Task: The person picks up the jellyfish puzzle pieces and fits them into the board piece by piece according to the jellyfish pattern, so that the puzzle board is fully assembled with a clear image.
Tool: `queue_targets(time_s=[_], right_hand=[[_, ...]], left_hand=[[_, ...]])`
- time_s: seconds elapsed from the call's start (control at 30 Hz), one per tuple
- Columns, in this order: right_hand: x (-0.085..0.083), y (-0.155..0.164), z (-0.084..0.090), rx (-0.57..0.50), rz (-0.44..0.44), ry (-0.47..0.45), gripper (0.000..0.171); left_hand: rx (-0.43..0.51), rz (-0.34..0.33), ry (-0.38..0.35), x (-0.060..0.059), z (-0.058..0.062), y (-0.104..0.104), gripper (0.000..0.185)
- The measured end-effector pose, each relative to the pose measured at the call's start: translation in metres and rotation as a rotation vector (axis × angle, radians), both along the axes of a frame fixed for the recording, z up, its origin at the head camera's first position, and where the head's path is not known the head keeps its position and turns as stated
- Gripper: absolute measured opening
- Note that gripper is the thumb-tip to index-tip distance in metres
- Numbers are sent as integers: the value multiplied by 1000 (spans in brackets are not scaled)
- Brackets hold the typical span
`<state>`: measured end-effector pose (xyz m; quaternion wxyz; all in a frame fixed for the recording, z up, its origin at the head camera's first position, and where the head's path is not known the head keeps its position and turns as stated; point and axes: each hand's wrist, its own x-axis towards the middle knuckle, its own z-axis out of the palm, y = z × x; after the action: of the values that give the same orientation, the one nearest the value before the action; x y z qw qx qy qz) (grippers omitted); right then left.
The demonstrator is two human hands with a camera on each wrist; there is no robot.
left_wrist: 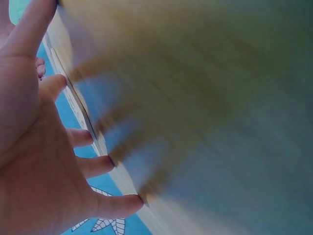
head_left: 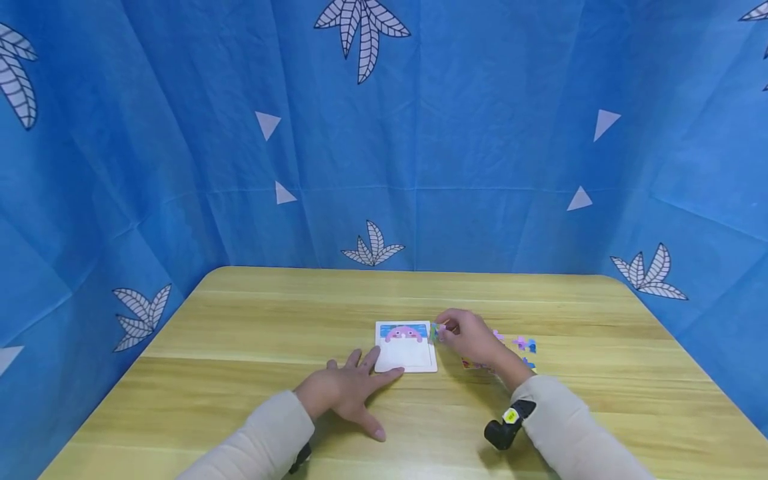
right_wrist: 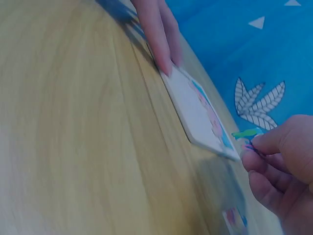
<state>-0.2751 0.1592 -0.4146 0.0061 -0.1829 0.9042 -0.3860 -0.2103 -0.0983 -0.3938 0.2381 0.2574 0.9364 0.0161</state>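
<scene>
A white puzzle board (head_left: 406,360) lies on the table, its top row filled with blue and pink pieces that show part of a pink face. Spread wide, the left hand (head_left: 351,390) rests with its fingertips at the board's left and near edges. In the left wrist view this hand's fingers (left_wrist: 95,166) are straight and apart. Between thumb and fingertips, the right hand (head_left: 471,337) pinches a small green, blue and pink puzzle piece (right_wrist: 248,133). That piece is close beside the board's upper right corner, raised over the table in the right wrist view.
Several loose puzzle pieces (head_left: 521,343) lie right of the board, some partly hidden behind the right hand and forearm. One piece (right_wrist: 235,220) shows below the right hand in its wrist view. A blue patterned curtain (head_left: 480,133) hangs behind the wooden table (head_left: 270,313).
</scene>
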Motion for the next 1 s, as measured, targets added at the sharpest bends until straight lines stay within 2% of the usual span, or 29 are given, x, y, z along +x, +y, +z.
queue_targets(time_s=[0.3, 0.5, 0.77, 1.0], right_hand=[[0, -22, -8, -92, -47, -39, 14], [0, -35, -11, -106, -47, -33, 12], [0, -50, -11, -133, -112, -104, 10], [0, -56, -14, -124, -112, -105, 11]], left_hand=[[22, -1, -2, -1, -2, -1, 99], [22, -9, -8, -1, -2, -2, 99], [12, -8, -7, -2, -3, -2, 98], [13, -12, -8, -3, -4, -3, 99]])
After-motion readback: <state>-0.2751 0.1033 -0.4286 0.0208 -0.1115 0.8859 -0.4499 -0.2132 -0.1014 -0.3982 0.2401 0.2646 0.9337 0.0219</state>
